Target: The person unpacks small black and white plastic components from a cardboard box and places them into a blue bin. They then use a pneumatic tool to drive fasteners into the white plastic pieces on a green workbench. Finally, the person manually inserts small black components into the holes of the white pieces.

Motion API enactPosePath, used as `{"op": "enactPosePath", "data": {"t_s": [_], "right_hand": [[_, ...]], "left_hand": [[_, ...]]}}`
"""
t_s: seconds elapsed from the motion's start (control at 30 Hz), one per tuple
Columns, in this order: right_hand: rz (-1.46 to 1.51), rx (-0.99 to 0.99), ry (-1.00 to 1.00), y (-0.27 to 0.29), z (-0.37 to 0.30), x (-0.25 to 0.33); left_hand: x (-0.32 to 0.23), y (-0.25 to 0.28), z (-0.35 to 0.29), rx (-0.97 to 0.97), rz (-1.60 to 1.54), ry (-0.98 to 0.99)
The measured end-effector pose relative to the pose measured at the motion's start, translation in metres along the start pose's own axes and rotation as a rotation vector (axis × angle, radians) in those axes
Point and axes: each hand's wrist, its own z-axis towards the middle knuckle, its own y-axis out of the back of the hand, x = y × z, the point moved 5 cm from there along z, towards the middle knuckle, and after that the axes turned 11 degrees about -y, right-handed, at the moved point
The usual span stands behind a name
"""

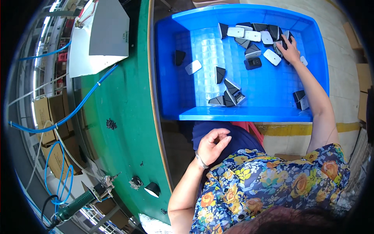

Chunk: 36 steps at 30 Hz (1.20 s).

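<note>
My right hand reaches into the far right of a large blue bin. Its fingers are spread over a cluster of small wedge-shaped black housings with white faces, touching a housing; no firm grip shows. Beside that hand lies a housing with its white face up. A dark housing with a small rectangular window lies nearby. In front of the bin, my left hand hovers near my lap, fingers loosely curled, thumb apart, nothing visible between them.
Several more housings are scattered in the bin. Left of it runs a green workbench with small dark screws, a lone housing and a white box-like unit. A green-handled power screwdriver and blue hoses are farther left.
</note>
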Motion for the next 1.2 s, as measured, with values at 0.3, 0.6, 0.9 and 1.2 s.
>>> {"op": "enactPosePath", "data": {"t_s": [0.3, 0.6, 0.9, 1.2], "right_hand": [[0.133, 0.056, 0.165, -0.007, -0.081, 0.039], [0.233, 0.332, 0.374, -0.027, -0.171, 0.094], [0.685, 0.768, 0.354, -0.046, -0.192, 0.124], [0.284, -0.419, 0.347, 0.044, 0.03, 0.045]], "left_hand": [[0.008, 0.036, 0.095, -0.091, 0.686, -0.187], [0.034, 0.031, 0.128, 0.437, 1.019, 0.455], [0.034, 0.061, 0.118, 0.042, 0.977, 0.177], [0.016, 0.046, 0.081, -0.14, 0.978, -0.211]]}}
